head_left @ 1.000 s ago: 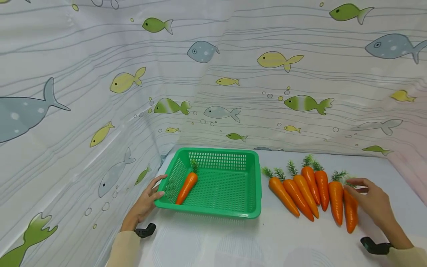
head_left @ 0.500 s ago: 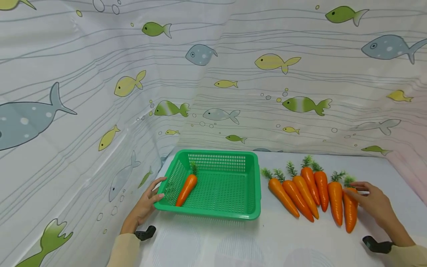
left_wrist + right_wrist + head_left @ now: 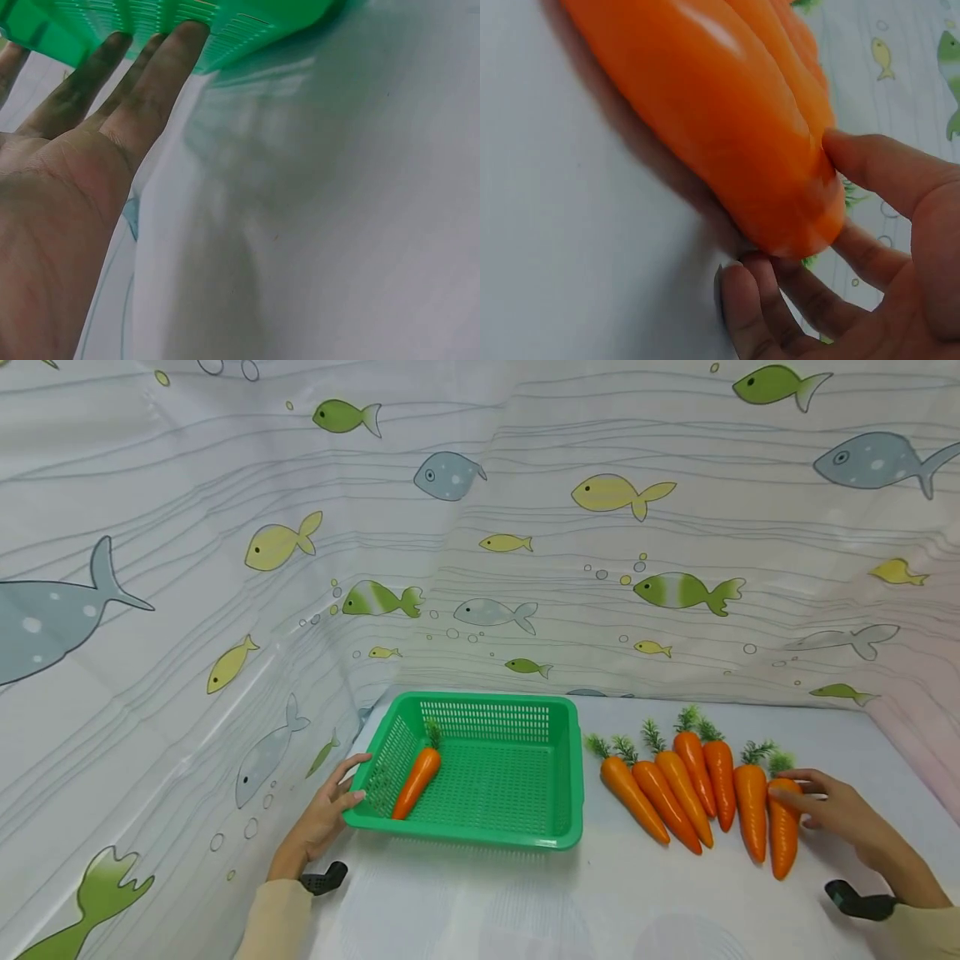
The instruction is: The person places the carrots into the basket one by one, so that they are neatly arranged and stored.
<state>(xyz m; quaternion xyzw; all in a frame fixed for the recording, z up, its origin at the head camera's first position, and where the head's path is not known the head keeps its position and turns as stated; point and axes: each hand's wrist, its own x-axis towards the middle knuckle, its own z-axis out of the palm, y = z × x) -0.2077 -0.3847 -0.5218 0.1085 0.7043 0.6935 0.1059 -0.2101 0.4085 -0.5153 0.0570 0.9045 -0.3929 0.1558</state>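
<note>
My right hand (image 3: 837,808) is at the rightmost carrot (image 3: 784,835) in the row. In the right wrist view the thumb presses one side of the carrot's thick end (image 3: 780,202), and curled fingers lie around the other side. Its green top (image 3: 780,762) shows beyond the hand. On the left, my left hand (image 3: 321,817) touches the side of a green plastic basket (image 3: 576,777). Its thumb lies at the rim, while the left wrist view shows the other fingers (image 3: 154,97) straight against the slotted outer wall. One carrot (image 3: 417,783) lies inside the basket, along its left side.
Several more carrots (image 3: 633,797) with leafy tops lie fanned out on the white tabletop (image 3: 480,902), between the basket and my right hand. A fish-printed sheet (image 3: 555,610) stands behind and along the left side.
My right hand has closed in on the rightmost carrot, its thumb and fingers now around the thick end. The left hand stays at the basket. The head view shifts slightly.
</note>
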